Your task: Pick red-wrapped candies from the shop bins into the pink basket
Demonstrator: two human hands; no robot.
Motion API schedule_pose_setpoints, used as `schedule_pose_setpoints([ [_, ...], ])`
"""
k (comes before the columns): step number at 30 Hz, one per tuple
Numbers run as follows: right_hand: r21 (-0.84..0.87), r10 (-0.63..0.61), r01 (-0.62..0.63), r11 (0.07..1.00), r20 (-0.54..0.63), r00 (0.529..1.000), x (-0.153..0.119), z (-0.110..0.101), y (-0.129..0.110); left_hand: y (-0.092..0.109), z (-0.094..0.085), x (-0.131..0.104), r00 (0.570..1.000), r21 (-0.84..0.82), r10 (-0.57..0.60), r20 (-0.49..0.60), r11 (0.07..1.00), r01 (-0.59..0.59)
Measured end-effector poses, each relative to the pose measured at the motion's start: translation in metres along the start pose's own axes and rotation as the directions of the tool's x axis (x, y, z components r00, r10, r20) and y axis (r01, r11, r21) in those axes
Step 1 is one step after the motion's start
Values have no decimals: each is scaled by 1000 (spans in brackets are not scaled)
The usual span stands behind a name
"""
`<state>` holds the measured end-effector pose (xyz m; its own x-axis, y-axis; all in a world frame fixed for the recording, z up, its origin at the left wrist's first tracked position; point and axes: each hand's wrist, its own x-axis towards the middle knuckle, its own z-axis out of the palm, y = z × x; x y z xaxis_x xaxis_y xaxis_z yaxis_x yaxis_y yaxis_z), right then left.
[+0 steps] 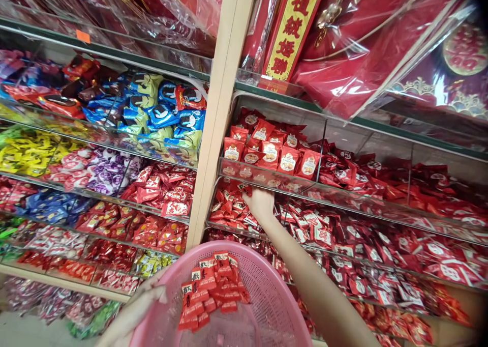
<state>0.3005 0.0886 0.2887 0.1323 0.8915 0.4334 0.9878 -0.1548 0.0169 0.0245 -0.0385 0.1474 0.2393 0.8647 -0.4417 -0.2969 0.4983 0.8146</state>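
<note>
My left hand grips the rim of a pink plastic basket with perforated sides, tilted toward me. Inside it lies a pile of small red wrapped candies, some with black characters on pale labels. My right hand reaches under the lip of a shelf into a compartment of similar red wrapped candies. Its fingers are curled at the packets, with one at the fingertips. Part of this hand is hidden behind the clear shelf front.
A pale wooden post divides the shelving. Clear shelf fronts hold back red biscuit packets. Blue packets and yellow sweets fill bins at left. Red plastic-wrapped decorations hang over the right shelves.
</note>
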Motion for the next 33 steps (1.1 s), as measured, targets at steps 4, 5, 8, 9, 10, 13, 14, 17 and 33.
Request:
schedule_pose_setpoints([
  [4,-32,-33,30,999,-102,994,-24,-10,7,1,-1,3,999,3,24,44,1000,-24],
  [5,-31,-49,45,998,-145,988,-31,-13,9,2,0,3,999,6,23,36,1000,-23],
  [8,55,-89,106,993,-254,963,-62,-19,10,6,5,2,1000,31,22,17,999,-23],
  [9,110,-100,134,985,-275,956,-75,-20,9,7,6,1,999,38,22,24,999,-22],
  [10,171,-110,163,972,-283,953,-89,-19,8,8,8,1,999,42,22,26,999,-23],
  [13,352,-124,189,917,-199,972,-129,-10,1,7,8,1,1000,28,-3,18,1000,2],
  [14,402,-124,169,900,-136,983,-140,-5,-1,6,7,1,1000,18,-14,23,1000,14],
  [17,453,-108,68,889,62,992,-156,14,-7,1,3,5,998,-4,-24,51,1000,24],
  [33,186,-126,59,981,370,920,-153,21,-43,-4,2,0,999,-5,-52,3,999,52],
])
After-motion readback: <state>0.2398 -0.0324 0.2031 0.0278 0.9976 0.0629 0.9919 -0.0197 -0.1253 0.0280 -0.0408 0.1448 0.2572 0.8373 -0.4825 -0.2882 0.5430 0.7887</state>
